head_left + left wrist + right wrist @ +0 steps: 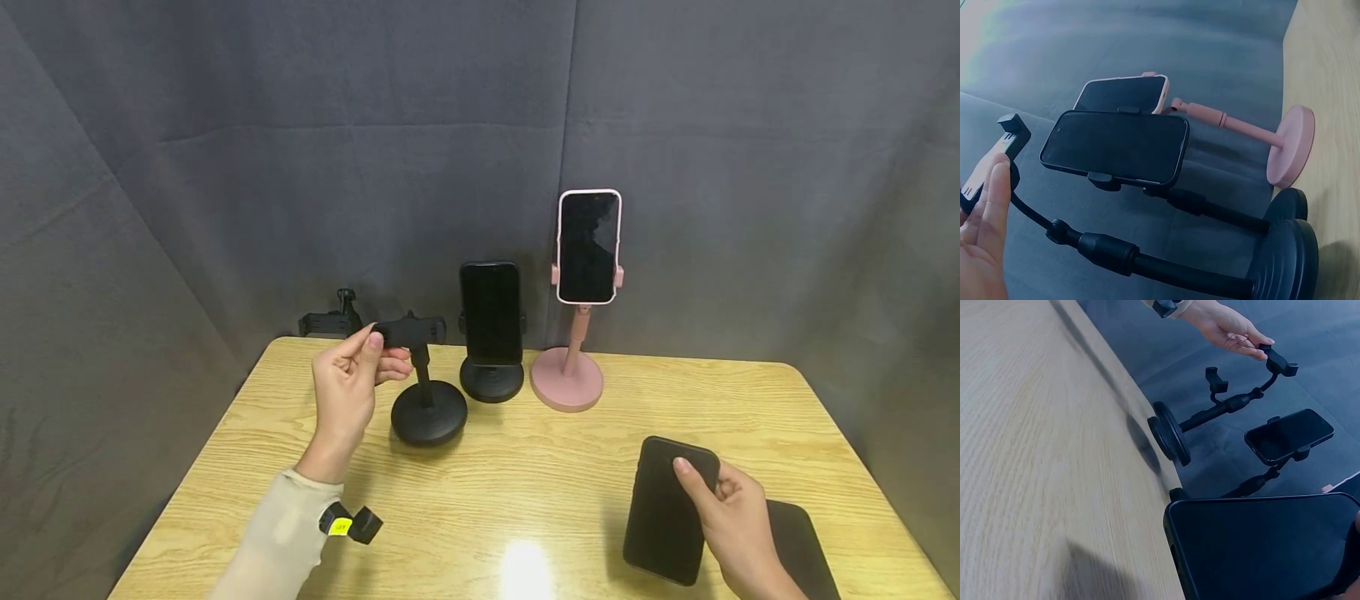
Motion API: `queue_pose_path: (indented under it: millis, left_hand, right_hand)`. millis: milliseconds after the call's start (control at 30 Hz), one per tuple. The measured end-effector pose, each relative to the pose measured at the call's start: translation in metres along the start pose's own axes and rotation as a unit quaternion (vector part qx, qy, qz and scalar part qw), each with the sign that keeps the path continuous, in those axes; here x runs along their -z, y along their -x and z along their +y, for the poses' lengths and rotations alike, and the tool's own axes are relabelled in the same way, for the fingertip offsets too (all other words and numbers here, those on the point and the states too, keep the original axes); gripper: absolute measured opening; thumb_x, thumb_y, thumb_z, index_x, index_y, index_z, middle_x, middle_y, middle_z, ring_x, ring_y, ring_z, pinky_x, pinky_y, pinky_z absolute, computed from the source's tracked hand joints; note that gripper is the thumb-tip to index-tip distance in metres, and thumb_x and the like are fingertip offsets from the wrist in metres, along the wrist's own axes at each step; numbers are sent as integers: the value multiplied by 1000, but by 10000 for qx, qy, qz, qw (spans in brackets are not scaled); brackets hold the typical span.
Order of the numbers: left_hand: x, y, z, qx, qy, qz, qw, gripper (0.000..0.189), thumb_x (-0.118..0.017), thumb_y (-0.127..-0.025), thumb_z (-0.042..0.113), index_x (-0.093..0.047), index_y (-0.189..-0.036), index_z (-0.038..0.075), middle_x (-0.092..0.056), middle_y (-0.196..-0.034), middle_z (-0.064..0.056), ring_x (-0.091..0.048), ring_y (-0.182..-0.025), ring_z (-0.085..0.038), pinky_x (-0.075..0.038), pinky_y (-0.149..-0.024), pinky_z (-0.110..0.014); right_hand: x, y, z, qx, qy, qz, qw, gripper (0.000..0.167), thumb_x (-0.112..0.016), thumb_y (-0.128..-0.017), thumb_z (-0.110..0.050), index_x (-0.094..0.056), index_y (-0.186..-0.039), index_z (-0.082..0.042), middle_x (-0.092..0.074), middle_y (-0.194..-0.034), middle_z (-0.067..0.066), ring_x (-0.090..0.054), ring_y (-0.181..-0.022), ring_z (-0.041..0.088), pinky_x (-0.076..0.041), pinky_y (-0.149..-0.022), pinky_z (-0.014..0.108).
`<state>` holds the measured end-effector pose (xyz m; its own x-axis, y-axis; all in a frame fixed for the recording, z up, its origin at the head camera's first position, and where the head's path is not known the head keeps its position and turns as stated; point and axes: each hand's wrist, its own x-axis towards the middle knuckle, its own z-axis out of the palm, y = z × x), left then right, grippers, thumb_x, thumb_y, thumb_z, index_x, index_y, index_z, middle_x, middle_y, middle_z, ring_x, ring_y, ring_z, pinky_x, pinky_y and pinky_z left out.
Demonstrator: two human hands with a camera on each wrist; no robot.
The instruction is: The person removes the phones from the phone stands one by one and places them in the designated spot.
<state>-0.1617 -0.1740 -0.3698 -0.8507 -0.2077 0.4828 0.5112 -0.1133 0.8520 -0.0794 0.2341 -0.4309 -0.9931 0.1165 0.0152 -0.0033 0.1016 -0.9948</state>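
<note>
My left hand (347, 385) pinches the left end of the clamp on a black phone stand (428, 414), whose round base rests on the table. No phone sits in that clamp (988, 164). At the lower right, my right hand (738, 518) grips a black phone (667, 521) by its right edge, thumb across the front. In the right wrist view this phone (1260, 544) fills the lower right, above the tabletop. Right of the gripped stand, another black stand (491, 382) carries a black phone (491, 312). Beside it a pink stand (567, 379) holds a phone in a pale pink case (589, 246).
One more black phone clamp (330, 322) stands behind my left hand at the table's back left. Under my right forearm lies a dark flat object (801, 546) on the wooden table (525, 483). A grey curtain (450, 125) hangs behind the table.
</note>
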Motion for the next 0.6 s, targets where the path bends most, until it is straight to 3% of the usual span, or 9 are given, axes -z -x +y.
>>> queue_pose_path:
  millis: [333, 600]
  left_hand:
    - [4, -10, -6, -48, -185, 96, 9998, 36, -52, -105, 7, -55, -131, -19, -76, -73, 6, -73, -61, -6, -62, -63, -23]
    - [7, -18, -12, 53, -358, 94, 9993, 37, -54, -105, 11, -57, -131, -16, -76, -74, 7, -72, -62, -5, -62, -63, -22]
  right_hand:
    - [2, 0, 4, -106, 56, -45, 9999, 18, -59, -103, -16, -72, -97, -6, -79, -84, -6, -76, -77, 12, -63, -67, 26]
    - [6, -1, 6, -445, 648, -159, 9968, 24, -58, -104, -23, -70, -98, -3, -77, -83, -8, -74, -80, 9, -61, -71, 22]
